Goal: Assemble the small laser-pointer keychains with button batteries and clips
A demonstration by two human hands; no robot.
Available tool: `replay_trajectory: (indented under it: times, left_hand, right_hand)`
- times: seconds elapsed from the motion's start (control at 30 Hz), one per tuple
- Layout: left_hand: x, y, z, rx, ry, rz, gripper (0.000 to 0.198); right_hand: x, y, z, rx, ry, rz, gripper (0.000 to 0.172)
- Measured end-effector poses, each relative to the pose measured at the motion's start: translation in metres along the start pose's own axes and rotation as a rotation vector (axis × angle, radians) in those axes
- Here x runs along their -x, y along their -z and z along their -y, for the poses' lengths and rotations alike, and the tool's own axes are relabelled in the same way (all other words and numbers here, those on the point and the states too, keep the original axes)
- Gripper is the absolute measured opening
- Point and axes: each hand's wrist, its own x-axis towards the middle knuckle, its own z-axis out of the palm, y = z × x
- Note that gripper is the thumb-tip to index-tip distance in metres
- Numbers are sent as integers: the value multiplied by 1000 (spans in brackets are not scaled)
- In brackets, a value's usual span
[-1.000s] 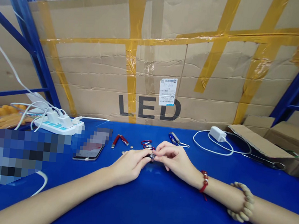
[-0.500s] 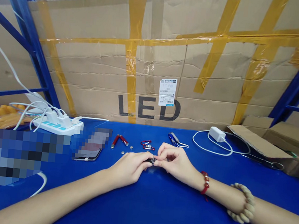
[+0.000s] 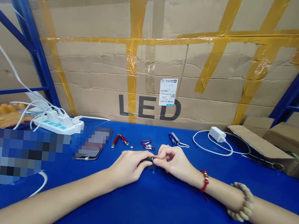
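My left hand (image 3: 128, 166) is closed round a small black flashlight (image 3: 148, 159), a short dark tube with a shiny end, held just above the blue tabletop. Thumb and index finger of my right hand (image 3: 176, 162) pinch at its right end; whether a tiny part sits between those fingertips is hidden. Beyond the hands lie red carabiner clips (image 3: 146, 142) with silver button cells (image 3: 149, 146) by them. Another button cell (image 3: 131, 147) rests behind my left hand. Two red tubes (image 3: 124, 140) with silver ends lie farther left. Blue and silver tubes (image 3: 172, 139) with a wire clip lie behind my right hand.
A phone (image 3: 92, 154) lies left of my hands, partly pixelated. Farther left stands a white power strip (image 3: 58, 127) with cables. At right are a white charger (image 3: 217, 134) with its cord, scissors (image 3: 276, 165) and an open carton (image 3: 281, 138). A large cardboard box (image 3: 103, 69) walls the back.
The black flashlight has turned in my fingers, its end facing the camera less. My left hand has shifted slightly, and a button cell beside it is now hidden.
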Motion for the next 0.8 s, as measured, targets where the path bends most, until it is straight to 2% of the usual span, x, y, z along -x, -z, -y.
replay_trajectory:
  times: [0.27, 0.5, 0.8]
  left_hand:
    - [0, 0, -1, -5, 16, 13, 19]
    - [-1, 0, -2, -1, 26, 6, 19]
    - [0, 0, 0, -26, 35, -24, 16]
  right_hand:
    - [0, 0, -1, -18, -68, 23, 41]
    - [-1, 1, -3, 11, -67, 8, 39]
    - [-1, 2, -6, -4, -88, 49, 38]
